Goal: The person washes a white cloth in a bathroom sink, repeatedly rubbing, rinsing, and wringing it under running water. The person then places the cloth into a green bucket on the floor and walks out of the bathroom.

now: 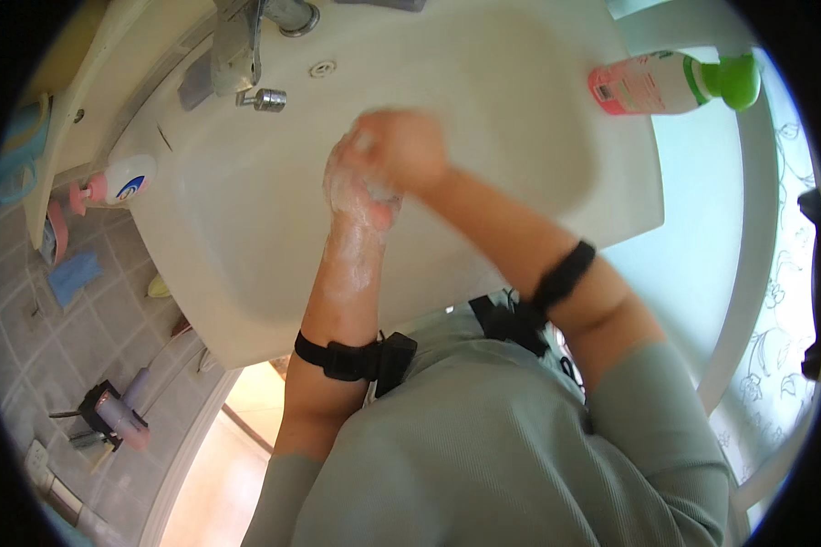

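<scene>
White lather covers my left hand [347,184] and runs down onto the wrist and forearm. My right hand [407,150], blurred by motion, presses against the fingers and palm of the left one. Both are held together above a white washbasin [246,253]. The overlap and blur hide how the fingers are bent and whether anything lies between them. Beyond the hands stands a chrome faucet [236,55] with a swivel spout head [271,100]. No running water shows at the spout. A black strap with a small box [356,359] circles my left forearm.
On the right rim lies a pink and white bottle [646,82] with a green cap. A white pump bottle [130,179] with a pink top is at the left rim. A hair dryer [120,414] hangs in a holder on the tiled wall [109,321], near a blue cloth [74,277].
</scene>
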Demonstrator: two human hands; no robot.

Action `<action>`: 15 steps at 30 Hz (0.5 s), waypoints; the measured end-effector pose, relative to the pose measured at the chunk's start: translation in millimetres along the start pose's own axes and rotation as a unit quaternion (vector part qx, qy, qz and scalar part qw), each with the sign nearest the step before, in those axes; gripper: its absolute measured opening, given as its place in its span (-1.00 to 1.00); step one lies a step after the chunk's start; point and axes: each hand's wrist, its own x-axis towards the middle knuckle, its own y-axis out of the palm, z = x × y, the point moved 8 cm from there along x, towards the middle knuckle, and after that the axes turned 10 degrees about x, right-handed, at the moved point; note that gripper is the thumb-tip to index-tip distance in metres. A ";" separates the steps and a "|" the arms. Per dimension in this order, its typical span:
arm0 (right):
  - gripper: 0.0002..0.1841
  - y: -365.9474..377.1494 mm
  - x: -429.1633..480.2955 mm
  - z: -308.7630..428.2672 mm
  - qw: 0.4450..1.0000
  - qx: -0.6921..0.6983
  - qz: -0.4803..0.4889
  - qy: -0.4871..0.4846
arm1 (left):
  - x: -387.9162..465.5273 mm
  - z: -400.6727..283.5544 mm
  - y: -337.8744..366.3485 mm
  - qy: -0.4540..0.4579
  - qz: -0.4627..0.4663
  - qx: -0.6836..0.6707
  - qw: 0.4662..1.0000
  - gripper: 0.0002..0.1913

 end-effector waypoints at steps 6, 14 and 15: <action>-0.66 -13.6 19.2 -43.0 0.993 0.062 0.027 0.100 | -6.7 0.0 -13.5 -0.107 -0.054 0.003 0.993 -0.51; -0.58 -15.2 1.9 -68.4 0.831 0.466 0.118 0.281 | -13.5 -9.3 -20.1 -0.126 0.119 0.125 0.977 -0.76; -0.58 -16.4 0.7 -65.6 0.838 0.457 0.132 0.269 | -11.0 -6.9 -25.6 -0.125 0.114 0.140 0.976 -0.78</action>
